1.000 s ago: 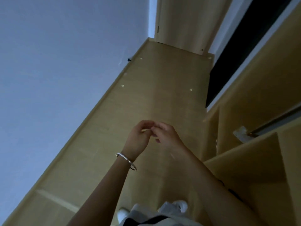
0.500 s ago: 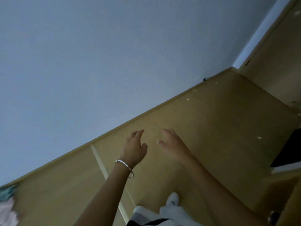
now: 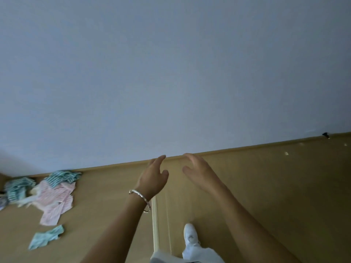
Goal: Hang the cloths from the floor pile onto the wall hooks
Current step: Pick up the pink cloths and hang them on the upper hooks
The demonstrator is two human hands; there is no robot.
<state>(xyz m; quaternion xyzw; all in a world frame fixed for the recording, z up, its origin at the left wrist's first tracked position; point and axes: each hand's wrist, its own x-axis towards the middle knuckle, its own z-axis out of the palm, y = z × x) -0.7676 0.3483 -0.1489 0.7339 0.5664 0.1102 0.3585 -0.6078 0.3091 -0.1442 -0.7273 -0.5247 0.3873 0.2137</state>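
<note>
- Since nothing is carried, both hands are seen spread and loose. The left hand (image 3: 152, 179) is at about 6 o'clock with fingers straightened toward the wall, and the right hand (image 3: 199, 173) is just beside it with fingers relaxed and slightly bent. The two are apart and nothing is touched.
- The pile of cloths (image 3: 53, 188) is found on the floor (image 3: 266, 186) at 8 o'clock, heaped against the skirting board. Teal-striped pieces lie toward the wall and pink-striped ones are spread nearer the person. It is well apart from both hands.
- One small teal cloth (image 3: 46, 238) is seen at 7 o'clock, near the heap but separate, so it could probably be lifted alone without the others being dragged.
- No hook is seen on the stretch of wall (image 3: 171, 73) in view, so where the cloths are to go cannot be told.
- A small dark object (image 3: 325, 134) is seen at 3 o'clock where wall meets floor. What it is cannot be made out.
- The hands are judged to be held forward and free so that a cloth can be taken. A turn toward 8 o'clock and a stoop would be called for first.
- A silver bracelet (image 3: 140, 199) is worn at the left wrist, and a white shoe (image 3: 190, 234) is planted at 5 o'clock.
</note>
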